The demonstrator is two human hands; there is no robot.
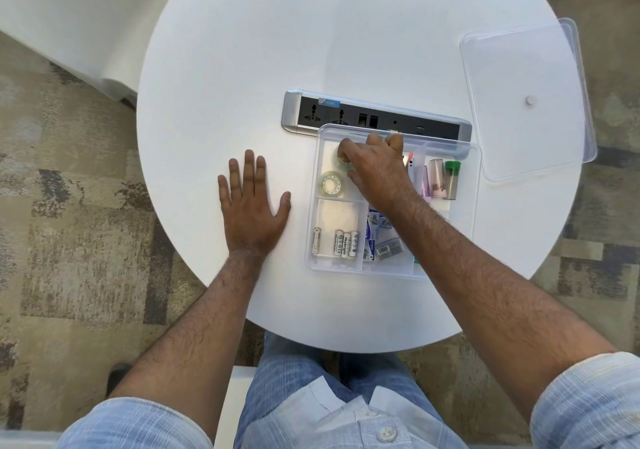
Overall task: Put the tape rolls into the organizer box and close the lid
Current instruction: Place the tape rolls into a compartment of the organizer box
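A clear organizer box (313, 227) with several compartments sits on the round white table (277, 50). One clear tape roll (333, 183) lies flat in its far left compartment. My right hand (377, 168) reaches into that same compartment, fingers closed on a second tape roll (344, 165) just beyond the first; most of that roll is hidden by my fingers. My left hand (251, 206) rests flat on the table to the left of the box, fingers spread, holding nothing. The clear lid (526, 98) lies apart at the table's right edge, partly overhanging it.
A grey socket strip (346, 116) runs across the table just behind the box. Other compartments hold batteries (341, 242), small staple boxes (381, 240) and clear tubes (443, 178). A white chair (69, 15) stands at the far left.
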